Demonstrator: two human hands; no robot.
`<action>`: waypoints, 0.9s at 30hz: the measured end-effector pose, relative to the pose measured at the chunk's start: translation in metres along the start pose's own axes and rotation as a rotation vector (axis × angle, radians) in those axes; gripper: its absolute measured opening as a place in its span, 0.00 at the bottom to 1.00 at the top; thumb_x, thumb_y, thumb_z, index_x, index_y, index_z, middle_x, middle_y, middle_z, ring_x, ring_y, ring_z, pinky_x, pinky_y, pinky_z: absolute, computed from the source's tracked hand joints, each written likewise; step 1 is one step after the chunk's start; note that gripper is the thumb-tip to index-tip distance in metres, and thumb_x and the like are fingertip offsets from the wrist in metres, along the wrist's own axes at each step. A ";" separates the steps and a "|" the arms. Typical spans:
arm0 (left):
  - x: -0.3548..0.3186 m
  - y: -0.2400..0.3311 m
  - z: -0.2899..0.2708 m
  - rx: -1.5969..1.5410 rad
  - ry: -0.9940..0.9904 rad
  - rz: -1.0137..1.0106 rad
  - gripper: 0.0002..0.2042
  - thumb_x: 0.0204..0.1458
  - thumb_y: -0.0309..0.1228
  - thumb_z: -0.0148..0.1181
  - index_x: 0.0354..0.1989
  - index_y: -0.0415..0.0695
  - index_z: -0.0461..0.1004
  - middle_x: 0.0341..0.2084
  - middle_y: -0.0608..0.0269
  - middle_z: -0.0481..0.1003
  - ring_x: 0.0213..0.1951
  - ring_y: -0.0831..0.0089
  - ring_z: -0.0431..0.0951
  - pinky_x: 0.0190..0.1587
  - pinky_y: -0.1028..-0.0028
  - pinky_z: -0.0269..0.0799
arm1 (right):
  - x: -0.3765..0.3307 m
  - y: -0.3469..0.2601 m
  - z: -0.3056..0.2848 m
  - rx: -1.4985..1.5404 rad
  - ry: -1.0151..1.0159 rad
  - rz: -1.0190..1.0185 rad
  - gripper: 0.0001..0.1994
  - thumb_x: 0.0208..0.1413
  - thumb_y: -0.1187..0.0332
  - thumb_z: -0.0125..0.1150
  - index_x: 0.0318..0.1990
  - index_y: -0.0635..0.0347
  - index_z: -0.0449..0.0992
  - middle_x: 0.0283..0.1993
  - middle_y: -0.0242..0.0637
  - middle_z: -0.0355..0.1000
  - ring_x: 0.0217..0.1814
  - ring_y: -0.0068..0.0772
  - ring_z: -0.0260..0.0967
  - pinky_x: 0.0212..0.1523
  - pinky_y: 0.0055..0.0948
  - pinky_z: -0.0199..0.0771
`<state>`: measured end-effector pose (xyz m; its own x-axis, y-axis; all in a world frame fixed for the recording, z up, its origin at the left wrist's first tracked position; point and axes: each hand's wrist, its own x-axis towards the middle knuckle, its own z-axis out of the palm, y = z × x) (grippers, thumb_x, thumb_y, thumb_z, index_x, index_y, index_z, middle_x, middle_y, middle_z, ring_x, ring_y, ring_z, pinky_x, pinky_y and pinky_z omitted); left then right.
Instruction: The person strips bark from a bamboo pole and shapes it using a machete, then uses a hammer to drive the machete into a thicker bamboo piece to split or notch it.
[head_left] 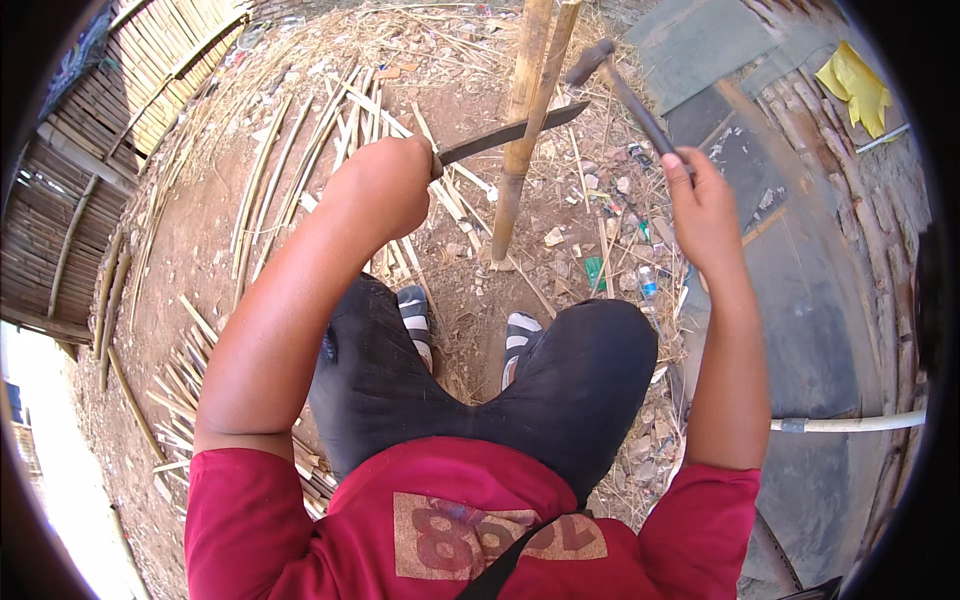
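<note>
My left hand [385,190] is closed round the handle of a machete [482,145], whose dark blade points right. The blade crosses an upright bamboo pole [509,200], and its tip sticks out past the right side. Above the blade the bamboo is split into two lengths; how deep the blade sits in it I cannot tell. In my right hand [703,200] is a hammer [640,110], raised right of the pole, its head apart from both blade and bamboo. The pole's foot rests on the ground ahead of my feet.
Split bamboo strips [275,190] lie on the dirt at the left, with more strips [185,385] by my left elbow. A bamboo wall [70,210] stands far left. Dark sheets [790,330], a white pipe [850,424] and a yellow bag [858,88] are at the right. Litter includes a plastic bottle [648,282].
</note>
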<state>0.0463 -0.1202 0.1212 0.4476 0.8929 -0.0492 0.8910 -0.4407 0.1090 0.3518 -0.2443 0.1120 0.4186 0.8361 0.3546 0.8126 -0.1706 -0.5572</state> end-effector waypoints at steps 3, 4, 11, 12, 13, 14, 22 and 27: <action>0.000 0.006 0.002 -0.034 -0.014 -0.031 0.11 0.54 0.22 0.55 0.44 0.40 0.80 0.39 0.44 0.81 0.46 0.49 0.82 0.51 0.55 0.76 | 0.003 -0.002 -0.008 0.174 0.214 0.002 0.22 0.72 0.51 0.51 0.55 0.61 0.76 0.28 0.40 0.74 0.32 0.33 0.73 0.37 0.36 0.71; -0.001 0.008 0.000 -0.058 -0.020 -0.045 0.11 0.54 0.22 0.55 0.43 0.40 0.80 0.39 0.43 0.81 0.46 0.48 0.82 0.51 0.55 0.76 | -0.003 -0.005 -0.002 0.221 0.232 0.017 0.21 0.72 0.51 0.51 0.55 0.61 0.76 0.28 0.40 0.74 0.32 0.33 0.73 0.37 0.36 0.71; 0.002 0.009 -0.001 0.004 -0.045 -0.010 0.11 0.55 0.23 0.56 0.45 0.39 0.78 0.38 0.42 0.81 0.44 0.47 0.82 0.49 0.55 0.77 | -0.019 -0.001 0.002 0.127 0.011 0.015 0.20 0.72 0.52 0.52 0.54 0.61 0.77 0.28 0.39 0.74 0.31 0.29 0.73 0.34 0.32 0.69; 0.000 0.006 0.002 -0.002 -0.040 -0.027 0.11 0.55 0.24 0.56 0.45 0.39 0.78 0.38 0.42 0.81 0.44 0.47 0.82 0.49 0.55 0.77 | -0.016 -0.005 -0.002 0.173 0.094 -0.007 0.21 0.71 0.52 0.52 0.54 0.61 0.76 0.28 0.39 0.74 0.31 0.29 0.73 0.34 0.32 0.69; 0.001 0.005 0.004 -0.014 -0.027 -0.033 0.11 0.55 0.24 0.56 0.45 0.39 0.78 0.38 0.42 0.81 0.44 0.47 0.82 0.49 0.55 0.77 | -0.012 -0.006 -0.005 0.210 0.188 -0.029 0.21 0.71 0.52 0.52 0.54 0.61 0.76 0.27 0.38 0.74 0.30 0.29 0.72 0.34 0.31 0.68; 0.001 0.004 0.006 -0.026 -0.014 -0.040 0.10 0.55 0.24 0.56 0.44 0.39 0.78 0.38 0.42 0.81 0.44 0.47 0.82 0.49 0.55 0.77 | -0.010 -0.005 -0.003 0.256 0.218 -0.050 0.21 0.71 0.52 0.52 0.55 0.61 0.76 0.27 0.40 0.74 0.30 0.33 0.74 0.33 0.32 0.69; 0.003 0.003 0.016 -0.033 -0.020 0.022 0.12 0.54 0.23 0.56 0.46 0.38 0.79 0.39 0.42 0.81 0.45 0.47 0.82 0.50 0.55 0.77 | 0.001 0.020 0.007 0.059 0.112 0.000 0.20 0.71 0.53 0.54 0.56 0.61 0.75 0.23 0.37 0.70 0.25 0.31 0.70 0.30 0.35 0.69; 0.001 0.006 0.022 -0.063 -0.021 -0.013 0.11 0.53 0.22 0.56 0.44 0.38 0.79 0.38 0.42 0.82 0.45 0.46 0.82 0.50 0.55 0.77 | -0.015 0.018 0.022 0.162 0.203 -0.049 0.20 0.72 0.53 0.52 0.53 0.63 0.75 0.22 0.32 0.67 0.26 0.25 0.65 0.31 0.32 0.67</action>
<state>0.0542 -0.1239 0.1004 0.4384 0.8959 -0.0717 0.8903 -0.4220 0.1708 0.3513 -0.2483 0.0796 0.4661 0.7170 0.5184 0.7654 -0.0329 -0.6427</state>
